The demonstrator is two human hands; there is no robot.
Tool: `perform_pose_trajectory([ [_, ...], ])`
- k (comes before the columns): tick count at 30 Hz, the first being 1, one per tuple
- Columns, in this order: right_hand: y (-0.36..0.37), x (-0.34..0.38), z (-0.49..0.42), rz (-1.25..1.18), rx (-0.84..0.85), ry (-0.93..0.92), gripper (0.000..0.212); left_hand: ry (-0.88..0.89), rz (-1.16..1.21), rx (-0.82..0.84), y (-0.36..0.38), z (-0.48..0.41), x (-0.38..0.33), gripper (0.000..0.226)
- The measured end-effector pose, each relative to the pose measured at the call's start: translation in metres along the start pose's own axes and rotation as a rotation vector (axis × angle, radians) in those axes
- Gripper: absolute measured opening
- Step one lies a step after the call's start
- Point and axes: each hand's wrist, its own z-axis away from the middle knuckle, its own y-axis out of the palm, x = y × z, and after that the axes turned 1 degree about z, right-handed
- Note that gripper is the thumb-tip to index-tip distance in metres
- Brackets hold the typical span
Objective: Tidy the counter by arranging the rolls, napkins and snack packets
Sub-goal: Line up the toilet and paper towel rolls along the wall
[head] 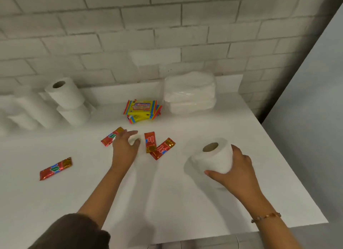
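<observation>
Fingers [239,154] of right hand [235,170] wrapped round a white roll [213,159], thumb at its near side, roll tilted with core hole facing up toward the camera, at the right of the counter [167,202]; whether it rests on the surface or is lifted cannot be told. Bracelet [265,217] on right wrist.

Left hand [126,146] at centre of counter, fingers curled round a small white item [134,138], partly hidden, kind not clear. Brown sleeve [70,232] pushed up on left forearm.

Head view, surface: white counter, matt. Red packet [55,168] lying alone at near left. Second red packet [111,136] just beside left hand, partly under the fingers. Two more red packets [159,146] right of left hand, touching or overlapping at their near ends. Yellow packets [142,109] stacked toward the back, centre. Napkin stack [190,92] in clear wrap against the rear upstand, right of yellow packets. Stacked rolls [66,100] at rear left, one on another; further rolls to their left, blurred.

Room: white brick-pattern tile wall [148,35] behind counter. Plain grey panel [311,100] at right, dark edge where it meets the tile.
</observation>
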Motion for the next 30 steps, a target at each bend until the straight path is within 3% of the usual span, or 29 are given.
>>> perform_pose_trajectory([
  [3, 0.009, 0.008, 0.000, -0.266, 0.016, 0.010, 0.086, -0.383, 0.118, -0.141, -0.001, -0.032, 0.012, 0.052],
  [6, 0.024, 0.007, 0.001, -0.382, 0.049, 0.052, 0.099, -0.673, 0.241, -0.005, 0.010, -0.044, 0.029, 0.073],
  [14, 0.063, 0.023, 0.006, -0.411, 0.098, 0.080, 0.111, -0.617, 0.410, 0.038, 0.009, -0.013, 0.034, 0.085],
  [18, 0.087, 0.047, 0.006, -0.438, 0.108, 0.038, 0.108, -0.524, 0.529, 0.039, -0.024, 0.029, 0.047, 0.064],
  [24, 0.161, 0.137, 0.039, -0.491, 0.220, -0.115, 0.106, -0.456, 0.773, -0.222, -0.155, 0.095, 0.117, 0.062],
  [30, 0.247, 0.248, 0.118, -0.572, 0.295, -0.252, 0.099, -0.379, 0.736, -0.378, -0.287, 0.144, 0.204, 0.056],
])
